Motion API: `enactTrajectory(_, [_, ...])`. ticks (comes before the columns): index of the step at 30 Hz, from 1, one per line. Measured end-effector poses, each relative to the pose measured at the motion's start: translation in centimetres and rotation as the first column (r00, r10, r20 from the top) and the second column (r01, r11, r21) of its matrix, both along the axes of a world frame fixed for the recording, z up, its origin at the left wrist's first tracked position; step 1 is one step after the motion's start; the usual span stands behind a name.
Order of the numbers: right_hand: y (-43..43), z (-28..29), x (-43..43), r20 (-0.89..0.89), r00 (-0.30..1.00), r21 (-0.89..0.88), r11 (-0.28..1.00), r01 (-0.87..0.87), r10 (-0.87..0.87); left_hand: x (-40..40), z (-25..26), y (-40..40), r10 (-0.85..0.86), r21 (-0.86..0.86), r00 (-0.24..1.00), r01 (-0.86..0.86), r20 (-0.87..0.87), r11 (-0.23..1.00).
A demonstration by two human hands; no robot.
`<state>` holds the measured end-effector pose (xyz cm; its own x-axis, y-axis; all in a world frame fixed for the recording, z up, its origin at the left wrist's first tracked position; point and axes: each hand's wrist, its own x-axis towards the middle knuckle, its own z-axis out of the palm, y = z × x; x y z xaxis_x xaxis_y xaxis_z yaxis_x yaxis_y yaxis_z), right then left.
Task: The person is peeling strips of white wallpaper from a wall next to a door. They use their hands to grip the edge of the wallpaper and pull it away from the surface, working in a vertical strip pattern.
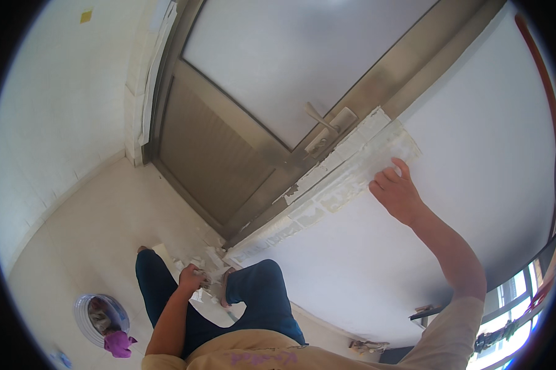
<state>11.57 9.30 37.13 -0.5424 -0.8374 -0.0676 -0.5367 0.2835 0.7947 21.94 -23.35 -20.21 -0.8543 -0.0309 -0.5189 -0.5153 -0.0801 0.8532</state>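
My right hand [396, 190] is raised at the wall, fingers bent and touching or close to the lower edge of a rough strip of old adhesive or peeled paint [361, 171] that runs beside the door frame. Nothing can be seen held in it. Low between my knees, my left hand [192, 279] is closed on crumpled scraps [204, 277]. More white peeled scraps [213, 256] lie on the floor at the foot of the door frame. A torn whitish layer [347, 143] covers part of the frame beside the lever handle [322, 118].
The metal-framed door [213, 152] with a frosted pane is closed before me. A round plastic container [81, 319] with items and a purple cloth [119, 344] stands on the floor at lower left. A dark-edged shelf [426, 314] is at lower right, near a window.
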Motion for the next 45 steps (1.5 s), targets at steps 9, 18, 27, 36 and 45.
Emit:
enactTrajectory(9, [0.1,0.6,-0.1,-0.001,0.998,0.084,0.995,0.057,-0.057,0.6,2.1,-0.5,0.015,0.012,1.0,-0.015,-0.004,1.0])
enactTrajectory(18, [0.2,-0.1,-0.1,-0.141,0.99,0.182,0.982,0.053,-0.027,0.6,1.1,-0.4,-0.029,-0.038,0.999,0.03,0.027,0.999])
enactTrajectory(27, [2.3,0.3,0.8,-0.07,0.998,-0.155,0.988,-0.02,0.009,0.4,0.1,-0.1,-0.035,-0.109,0.999,0.036,0.007,0.993])
enactTrajectory(36, [1.5,-0.1,-0.2,-0.108,0.993,-0.044,0.998,0.047,-0.051,0.4,0.6,0.6,-0.054,-0.039,0.997,0.056,0.05,0.998])
enactTrajectory(45, [4.0,-1.9,2.0,0.08,0.962,-0.272,0.923,0.273,-0.261,0.6,0.8,0.1,-0.063,-0.114,0.998,0.064,0.015,0.991])
